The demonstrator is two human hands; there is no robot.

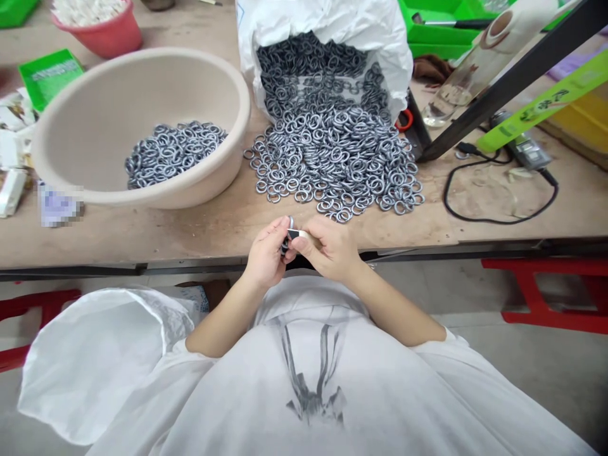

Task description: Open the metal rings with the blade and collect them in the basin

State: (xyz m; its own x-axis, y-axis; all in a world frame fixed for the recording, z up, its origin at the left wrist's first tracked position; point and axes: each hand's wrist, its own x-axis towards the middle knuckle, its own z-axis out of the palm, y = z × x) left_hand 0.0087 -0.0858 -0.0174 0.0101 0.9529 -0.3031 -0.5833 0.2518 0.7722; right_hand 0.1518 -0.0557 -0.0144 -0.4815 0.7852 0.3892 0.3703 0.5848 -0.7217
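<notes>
Just over the table's front edge my two hands meet. My left hand (268,252) is closed on grey rings (291,221), one of which shows upright between thumb and fingers. In my right hand (331,246) is a small tool with a dark flat tip and a pale handle (302,234), pinched under the thumb, its tip against the rings. Exactly what kind of tool it is stays hidden by the fingers. Beyond the hands spreads a heap of grey metal-looking rings (332,152), spilling from a white sack (327,16) lying on its side.
To the left stands a large beige basin (57,126) with a pile of rings (173,152) in it. A dark metal bar (513,79) slants up at right, near a looped black cable (498,218). A white bag (90,367) hangs below left; red stools (522,294) flank me.
</notes>
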